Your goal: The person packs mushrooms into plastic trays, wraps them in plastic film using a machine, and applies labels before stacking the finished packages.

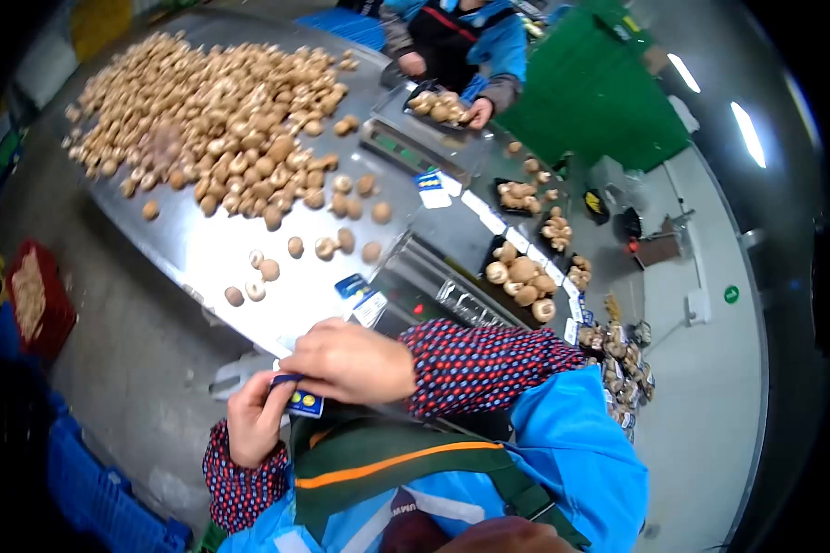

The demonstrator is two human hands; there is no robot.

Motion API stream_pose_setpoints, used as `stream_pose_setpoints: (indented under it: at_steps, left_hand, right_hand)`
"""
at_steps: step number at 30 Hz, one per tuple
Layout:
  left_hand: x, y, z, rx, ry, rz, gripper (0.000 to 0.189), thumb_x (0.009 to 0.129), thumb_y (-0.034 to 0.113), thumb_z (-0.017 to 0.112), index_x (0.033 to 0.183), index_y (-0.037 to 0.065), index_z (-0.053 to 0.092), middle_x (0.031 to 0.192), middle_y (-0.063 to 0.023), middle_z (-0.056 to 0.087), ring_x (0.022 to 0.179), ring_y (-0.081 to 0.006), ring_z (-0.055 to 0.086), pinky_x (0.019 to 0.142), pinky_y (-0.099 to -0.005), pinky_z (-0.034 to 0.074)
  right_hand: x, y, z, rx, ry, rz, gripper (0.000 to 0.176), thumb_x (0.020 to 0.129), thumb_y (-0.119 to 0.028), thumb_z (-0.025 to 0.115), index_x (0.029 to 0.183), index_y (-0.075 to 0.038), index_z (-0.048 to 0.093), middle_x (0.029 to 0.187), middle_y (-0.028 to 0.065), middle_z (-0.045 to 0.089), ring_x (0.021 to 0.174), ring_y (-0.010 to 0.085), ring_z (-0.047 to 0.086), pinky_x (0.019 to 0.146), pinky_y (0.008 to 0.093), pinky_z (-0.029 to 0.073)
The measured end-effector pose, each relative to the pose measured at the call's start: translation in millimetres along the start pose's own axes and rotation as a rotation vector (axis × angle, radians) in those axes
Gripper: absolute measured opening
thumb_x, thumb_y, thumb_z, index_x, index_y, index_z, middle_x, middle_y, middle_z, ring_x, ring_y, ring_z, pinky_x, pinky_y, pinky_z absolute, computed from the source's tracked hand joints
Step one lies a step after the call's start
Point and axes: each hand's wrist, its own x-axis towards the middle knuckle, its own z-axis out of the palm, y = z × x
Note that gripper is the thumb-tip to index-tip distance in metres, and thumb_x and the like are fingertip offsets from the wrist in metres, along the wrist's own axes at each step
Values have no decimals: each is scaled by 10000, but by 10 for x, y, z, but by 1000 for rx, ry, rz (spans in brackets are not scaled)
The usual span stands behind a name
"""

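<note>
- Both hands are up close to the body, meeting over the near edge of the bench (203, 249), with a small blue label (302, 402) between them.
- The left hand (254, 422) has its fingers pressed together, pinching the left end of the label. The card hangs clear of the bench, just in front of the apron.
- The right hand (349, 361) lies over the top of the label with its knuckles to the camera. Its fingers curl down towards the card, but I cannot tell whether the tips actually grip it.
- My read is that the step in hand is working the label itself, separating or readying it, and no mushroom is being touched.
- More labels (360, 297) lie on the bench just beyond the hands, and a filled black tray (523, 276) sits to the right of them.
- The big heap of mushrooms (221, 111) is well apart at the far left, with loose strays between.
- Across the bench, a co-worker's hand (480, 112) rests on another tray.
- A next move would likely call for a firm two-finger hold on one edge, the other hand let go, and a reach out to the right towards the tray without creasing the card.
</note>
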Motion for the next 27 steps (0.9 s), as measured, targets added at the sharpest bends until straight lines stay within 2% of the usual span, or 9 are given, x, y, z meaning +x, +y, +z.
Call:
stream_pose_setpoints:
  at_steps: [6,8,9,11,16,18,20,22,27]
  left_hand:
    - [-89,-373,-15,28,-147,-223,174,835,117,635,912,-39,640,770,-38,649,718,-84,574,647,-242,461]
    - [-238,-752,-62,-88,-91,-366,224,841,151,630,975,-29,633,869,-61,654,851,-123,588,761,-277,471]
    - [-271,-722,-158,-216,-8,-324,273,847,132,612,1076,-14,585,930,-77,649,865,-144,600,791,-288,480]
    - [-381,-578,-536,-501,109,-486,297,840,97,605,1110,3,523,983,-123,630,846,-188,631,760,-304,518]
    - [-305,-197,-651,-370,231,-2,815,739,23,675,1398,45,196,1236,-159,463,1045,-229,548,877,-330,469]
    - [-340,-170,-603,-321,128,-11,895,726,13,673,1430,65,122,1332,-157,366,1118,-238,494,919,-337,435]
    - [-343,-221,-506,-281,41,-5,708,755,11,654,1369,20,301,1325,-135,397,1117,-204,488,936,-322,415]
    - [-289,-269,-374,-380,-22,-63,470,814,5,601,1260,-13,452,1235,-114,494,1071,-175,517,917,-302,419]
    - [35,311,284,-317,-206,-163,203,865,-20,535,1063,-30,577,1054,-86,600,988,-119,546,831,-224,431]
  right_hand:
    - [93,127,-261,-30,-99,57,221,733,-92,609,953,-79,629,884,109,624,819,262,599,770,350,457]
    - [241,431,-690,211,79,160,221,734,-36,609,954,-57,611,879,114,610,777,241,601,678,327,488]
    - [301,593,-866,-31,169,114,241,730,-31,628,969,-47,597,883,115,604,785,239,598,697,329,485]
    - [366,848,-898,16,-165,353,298,722,-57,661,1004,-14,574,905,140,599,844,240,598,745,342,480]
    - [264,1312,342,-361,-821,398,495,728,-139,701,1170,-56,493,1110,140,554,1018,268,559,868,369,457]
    - [140,1361,634,-472,-784,397,361,711,-113,678,1039,-89,530,1025,123,557,999,278,551,852,396,415]
    - [27,1364,627,-544,-650,370,399,718,-155,668,1083,-96,518,1033,125,550,1021,268,528,893,398,366]
    - [-174,1152,586,-702,-176,193,449,703,-178,680,1109,-81,516,1059,127,538,1019,270,509,896,410,348]
    - [-672,69,-50,148,448,295,441,792,-149,652,1191,-26,512,1019,115,584,970,270,551,855,345,406]
